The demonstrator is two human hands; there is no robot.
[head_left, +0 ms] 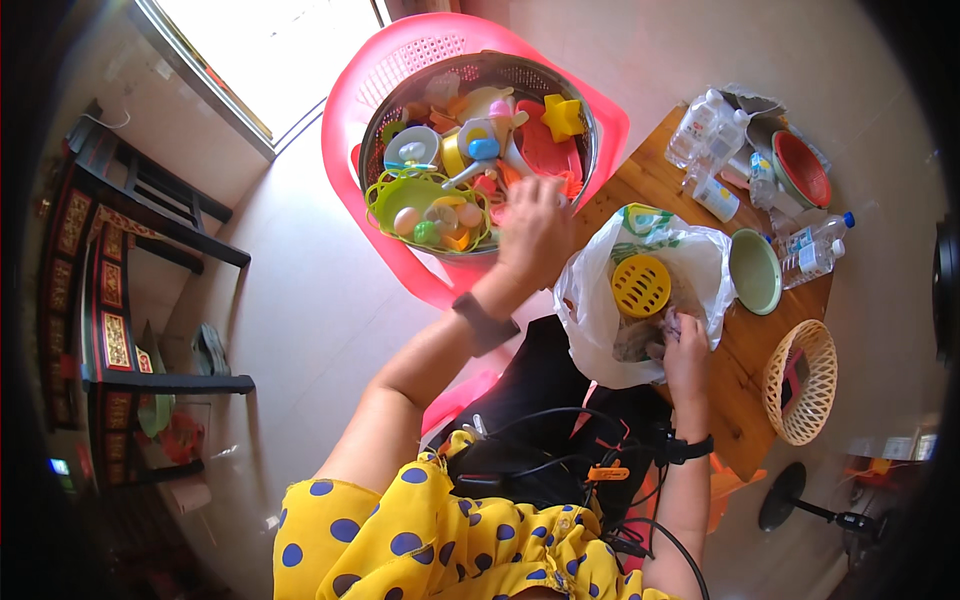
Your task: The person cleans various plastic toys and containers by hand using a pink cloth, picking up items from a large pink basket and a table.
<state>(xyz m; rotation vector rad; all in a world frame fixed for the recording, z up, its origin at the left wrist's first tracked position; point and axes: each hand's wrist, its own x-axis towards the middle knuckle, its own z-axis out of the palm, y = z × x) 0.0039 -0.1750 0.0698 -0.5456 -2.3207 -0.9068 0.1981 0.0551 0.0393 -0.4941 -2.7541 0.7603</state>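
Note:
My left hand point(537, 228) reaches over the right side of a round metal basin point(592, 120) heaped with plastic toys. Its fingers bend down among them, slightly blurred, and the tips are hidden. Near it lie a light-blue and white toy point(482, 148), a yellow star point(563, 117) and a lime-green toy basket point(385, 205) holding small round pieces. My right hand point(687, 355) is closed at the near right rim of a white plastic bag point(590, 280), gripping a small greyish-purple thing point(672, 325). Inside the bag sit a yellow slotted disc point(641, 286) and a grey lump point(634, 345).
The basin rests on a pink plastic chair point(350, 75). On the wooden table point(740, 410) stand clear bottles point(705, 130), a green bowl point(755, 272), a red-lined bowl point(802, 168) and a woven basket point(800, 382). Black cables point(540, 415) cross my lap. A dark wooden chair point(170, 382) stands left.

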